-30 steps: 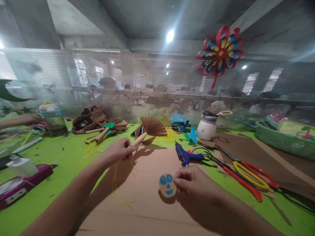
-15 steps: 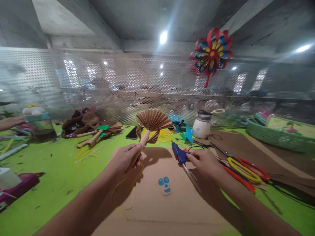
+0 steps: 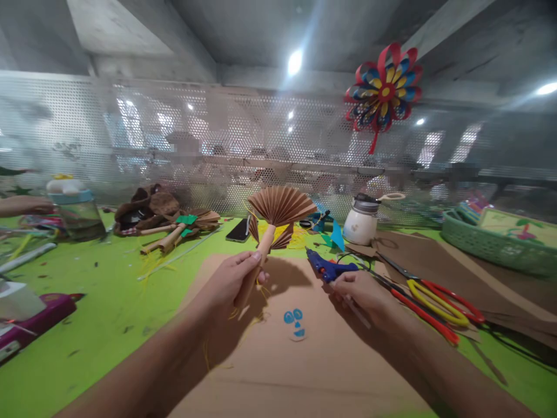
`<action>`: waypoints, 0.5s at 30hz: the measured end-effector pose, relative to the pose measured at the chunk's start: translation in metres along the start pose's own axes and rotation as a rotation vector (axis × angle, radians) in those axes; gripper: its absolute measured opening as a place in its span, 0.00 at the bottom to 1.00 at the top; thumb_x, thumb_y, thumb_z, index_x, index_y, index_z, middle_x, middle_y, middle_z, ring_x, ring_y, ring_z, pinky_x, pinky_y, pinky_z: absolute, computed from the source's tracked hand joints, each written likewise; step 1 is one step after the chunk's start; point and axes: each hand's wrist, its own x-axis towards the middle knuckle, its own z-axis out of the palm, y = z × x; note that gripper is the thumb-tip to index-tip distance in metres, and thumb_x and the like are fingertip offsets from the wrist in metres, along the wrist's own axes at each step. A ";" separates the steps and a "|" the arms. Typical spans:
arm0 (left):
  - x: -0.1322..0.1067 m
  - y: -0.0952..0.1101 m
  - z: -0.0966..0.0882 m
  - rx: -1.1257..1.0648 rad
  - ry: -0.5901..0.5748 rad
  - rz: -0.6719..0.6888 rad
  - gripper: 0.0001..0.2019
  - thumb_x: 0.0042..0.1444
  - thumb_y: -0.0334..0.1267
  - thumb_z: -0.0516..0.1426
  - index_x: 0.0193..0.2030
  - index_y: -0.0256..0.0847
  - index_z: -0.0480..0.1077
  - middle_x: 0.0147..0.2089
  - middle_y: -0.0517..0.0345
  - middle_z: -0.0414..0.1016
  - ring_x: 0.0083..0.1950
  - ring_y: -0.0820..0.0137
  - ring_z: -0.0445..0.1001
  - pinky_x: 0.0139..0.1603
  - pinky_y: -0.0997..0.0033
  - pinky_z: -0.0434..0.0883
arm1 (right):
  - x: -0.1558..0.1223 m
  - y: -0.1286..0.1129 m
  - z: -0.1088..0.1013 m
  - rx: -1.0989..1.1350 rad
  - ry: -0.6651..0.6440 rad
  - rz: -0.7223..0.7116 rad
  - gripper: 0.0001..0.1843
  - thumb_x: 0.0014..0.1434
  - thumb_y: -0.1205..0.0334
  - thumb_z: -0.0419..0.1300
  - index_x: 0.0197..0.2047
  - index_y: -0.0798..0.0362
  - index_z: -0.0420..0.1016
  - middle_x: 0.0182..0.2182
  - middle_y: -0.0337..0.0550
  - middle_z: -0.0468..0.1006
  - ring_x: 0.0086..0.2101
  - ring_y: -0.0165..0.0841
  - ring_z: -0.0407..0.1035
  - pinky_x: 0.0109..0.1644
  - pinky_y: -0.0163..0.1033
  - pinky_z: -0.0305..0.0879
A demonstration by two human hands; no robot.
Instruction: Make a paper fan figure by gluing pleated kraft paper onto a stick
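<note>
Brown pleated fans (image 3: pixel 282 204) flare from a tube (image 3: pixel 266 239), left hand (image 3: pixel 235 280) gripping it, right hand (image 3: pixel 361 291) a glue gun (image 3: pixel 322 267).

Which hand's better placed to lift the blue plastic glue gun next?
Probably the right hand, at the rear of the blue glue gun; the left hand grips the tan rolled-paper tube.

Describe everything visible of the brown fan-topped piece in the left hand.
The fan-topped piece looks like paper: a wide, spread brown pleated fan tops a lighter tan tube, with smaller pleated pieces lower on either side. The left hand grips the tube, its thumb against it. The piece is tilted, fan end up and leaning right, over the tan sheet. Yellow strands show near its lower end; whether they are attached is unclear.
</note>
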 end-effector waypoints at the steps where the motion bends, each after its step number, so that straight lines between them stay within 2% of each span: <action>1: 0.000 -0.001 0.001 -0.019 -0.003 0.006 0.13 0.53 0.47 0.57 0.30 0.38 0.69 0.24 0.58 0.74 0.23 0.74 0.68 0.21 0.78 0.59 | 0.000 0.000 -0.002 -0.047 0.000 -0.020 0.09 0.48 0.61 0.57 0.19 0.53 0.67 0.15 0.40 0.72 0.18 0.31 0.65 0.23 0.35 0.58; 3: 0.000 -0.001 0.002 -0.064 -0.021 0.011 0.12 0.53 0.46 0.58 0.30 0.37 0.68 0.25 0.56 0.75 0.28 0.70 0.74 0.29 0.76 0.66 | 0.002 0.001 -0.005 -0.219 0.029 -0.095 0.11 0.51 0.59 0.57 0.20 0.53 0.67 0.16 0.42 0.72 0.19 0.34 0.66 0.24 0.37 0.59; 5: -0.001 -0.001 0.003 -0.103 -0.067 0.004 0.12 0.54 0.45 0.57 0.30 0.37 0.67 0.24 0.55 0.75 0.29 0.68 0.75 0.33 0.73 0.68 | 0.006 0.001 -0.009 -0.376 0.092 -0.202 0.12 0.53 0.59 0.56 0.21 0.53 0.70 0.21 0.46 0.74 0.25 0.38 0.69 0.29 0.40 0.62; 8: -0.002 -0.001 0.004 -0.135 -0.135 -0.018 0.12 0.55 0.45 0.56 0.30 0.38 0.65 0.24 0.55 0.75 0.27 0.67 0.76 0.29 0.72 0.70 | 0.012 0.001 -0.015 -0.576 0.136 -0.398 0.09 0.55 0.66 0.54 0.31 0.54 0.76 0.36 0.51 0.77 0.42 0.43 0.67 0.45 0.45 0.61; 10: -0.003 -0.001 0.004 -0.130 -0.155 -0.030 0.12 0.56 0.45 0.56 0.30 0.38 0.65 0.23 0.56 0.74 0.25 0.68 0.75 0.24 0.75 0.68 | 0.016 0.002 -0.018 -0.679 0.104 -0.506 0.14 0.53 0.71 0.55 0.41 0.52 0.77 0.43 0.49 0.76 0.48 0.43 0.63 0.51 0.44 0.57; 13: -0.004 -0.001 0.005 -0.104 -0.142 -0.051 0.11 0.56 0.44 0.55 0.29 0.38 0.65 0.22 0.58 0.73 0.19 0.74 0.71 0.19 0.78 0.65 | 0.019 0.006 -0.017 -0.797 0.067 -0.578 0.20 0.55 0.71 0.56 0.51 0.51 0.73 0.46 0.49 0.75 0.48 0.44 0.62 0.51 0.46 0.55; 15: -0.005 -0.001 0.007 -0.116 -0.131 -0.057 0.11 0.56 0.43 0.55 0.30 0.38 0.65 0.22 0.59 0.72 0.19 0.75 0.70 0.19 0.79 0.64 | 0.020 0.009 -0.015 -0.855 0.086 -0.584 0.20 0.56 0.68 0.55 0.53 0.52 0.71 0.46 0.52 0.74 0.47 0.47 0.61 0.48 0.49 0.55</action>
